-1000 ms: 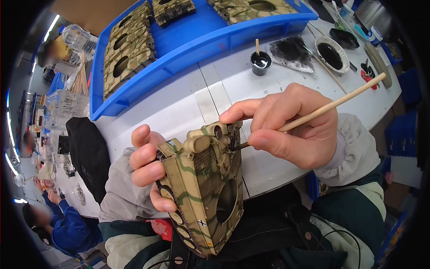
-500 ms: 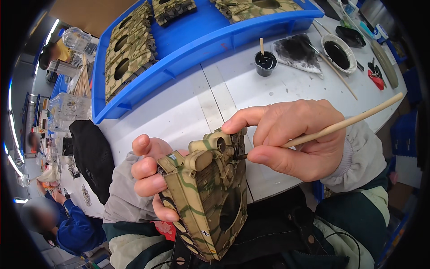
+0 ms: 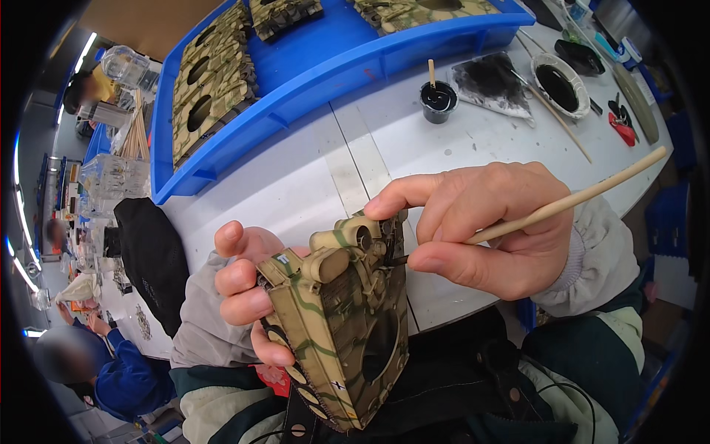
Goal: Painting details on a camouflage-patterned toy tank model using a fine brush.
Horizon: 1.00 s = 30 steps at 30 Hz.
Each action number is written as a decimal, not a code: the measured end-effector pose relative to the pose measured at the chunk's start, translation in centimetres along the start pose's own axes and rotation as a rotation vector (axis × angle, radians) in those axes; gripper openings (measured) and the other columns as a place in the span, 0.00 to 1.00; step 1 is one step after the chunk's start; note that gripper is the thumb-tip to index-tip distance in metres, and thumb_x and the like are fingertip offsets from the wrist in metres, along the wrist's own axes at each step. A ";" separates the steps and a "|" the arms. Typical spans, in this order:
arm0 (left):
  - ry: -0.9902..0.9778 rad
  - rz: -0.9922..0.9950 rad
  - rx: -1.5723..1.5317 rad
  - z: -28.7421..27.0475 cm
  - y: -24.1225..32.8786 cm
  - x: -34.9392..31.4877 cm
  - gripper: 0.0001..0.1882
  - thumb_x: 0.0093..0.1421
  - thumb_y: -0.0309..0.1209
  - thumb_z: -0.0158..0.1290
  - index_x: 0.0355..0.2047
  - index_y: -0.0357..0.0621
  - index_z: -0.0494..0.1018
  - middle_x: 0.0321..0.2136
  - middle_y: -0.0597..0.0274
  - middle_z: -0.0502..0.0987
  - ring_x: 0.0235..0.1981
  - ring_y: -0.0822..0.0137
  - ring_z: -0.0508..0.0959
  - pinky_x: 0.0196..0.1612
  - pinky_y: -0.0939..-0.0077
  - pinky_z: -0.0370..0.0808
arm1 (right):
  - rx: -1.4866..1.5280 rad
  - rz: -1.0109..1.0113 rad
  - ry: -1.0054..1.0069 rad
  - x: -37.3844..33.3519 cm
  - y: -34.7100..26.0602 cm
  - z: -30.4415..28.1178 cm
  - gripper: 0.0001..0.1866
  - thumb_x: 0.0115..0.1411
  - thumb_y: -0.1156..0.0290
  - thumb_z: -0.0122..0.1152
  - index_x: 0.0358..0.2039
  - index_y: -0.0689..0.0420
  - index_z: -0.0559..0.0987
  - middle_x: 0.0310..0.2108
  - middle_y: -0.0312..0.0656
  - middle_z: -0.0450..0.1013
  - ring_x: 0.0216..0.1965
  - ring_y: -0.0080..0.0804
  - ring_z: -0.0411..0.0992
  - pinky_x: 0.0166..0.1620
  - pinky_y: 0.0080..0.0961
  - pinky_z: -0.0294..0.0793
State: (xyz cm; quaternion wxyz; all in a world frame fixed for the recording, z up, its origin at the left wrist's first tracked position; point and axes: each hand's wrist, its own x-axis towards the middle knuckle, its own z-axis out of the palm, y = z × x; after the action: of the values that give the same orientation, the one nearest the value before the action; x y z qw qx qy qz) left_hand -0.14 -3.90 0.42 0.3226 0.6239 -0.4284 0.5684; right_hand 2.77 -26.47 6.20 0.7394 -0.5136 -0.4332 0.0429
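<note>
My left hand (image 3: pixel 250 285) grips a camouflaged model tank hull (image 3: pixel 342 325) from its left side, fingers curled over the track and wheels. The hull is tilted up on end, its round turret opening facing right. In my right hand (image 3: pixel 495 233) is a thin paintbrush (image 3: pixel 592 194) with a pale wooden handle, pinched between thumb and fingers. Its dark tip meets the end of the hull among small fittings, and the bristles are hard to make out. My right index fingertip rests on the hull's upper edge.
Behind my hands stands a blue tray (image 3: pixel 325 89) of similar hulls. A small cup of black paint (image 3: pixel 438 103), a black-smeared bag (image 3: pixel 492 85) and a bowl of dark liquid (image 3: pixel 558 85) sit at the back right. A black cloth item (image 3: pixel 150 259) lies left; co-workers sit beyond.
Almost nothing differs. My right hand and the brush have shifted very slightly, with the tip still at the hull; my left hand keeps its hold.
</note>
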 end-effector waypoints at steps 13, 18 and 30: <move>0.115 0.015 0.031 0.9 -0.2 -0.3 0.26 0.56 0.54 0.47 0.55 0.76 0.58 0.49 0.66 0.60 0.57 0.60 0.60 0.60 0.45 0.52 | -0.042 0.060 -0.021 -0.1 -0.4 -0.3 0.08 0.52 0.88 0.56 0.28 0.60 0.71 0.18 0.38 0.70 0.21 0.26 0.70 0.47 0.54 0.70; 0.113 0.012 0.036 0.9 -0.2 -0.3 0.26 0.56 0.54 0.46 0.56 0.76 0.58 0.49 0.66 0.60 0.57 0.60 0.60 0.60 0.45 0.52 | -0.046 0.037 -0.001 0.0 -0.4 -0.2 0.08 0.51 0.88 0.56 0.27 0.60 0.71 0.18 0.39 0.70 0.21 0.25 0.69 0.47 0.55 0.70; 0.086 0.032 0.019 0.7 -0.3 -0.3 0.28 0.56 0.55 0.46 0.57 0.75 0.57 0.50 0.65 0.60 0.58 0.58 0.60 0.59 0.45 0.53 | -0.032 0.017 -0.008 0.0 -0.2 -0.3 0.08 0.52 0.88 0.55 0.26 0.60 0.70 0.17 0.38 0.69 0.20 0.24 0.69 0.47 0.55 0.70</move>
State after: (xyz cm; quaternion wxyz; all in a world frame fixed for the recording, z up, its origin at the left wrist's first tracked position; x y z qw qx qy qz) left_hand 0.43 -4.33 0.04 0.3257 0.5950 -0.4185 0.6039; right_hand 2.90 -26.80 6.37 0.7290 -0.5289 -0.4323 0.0442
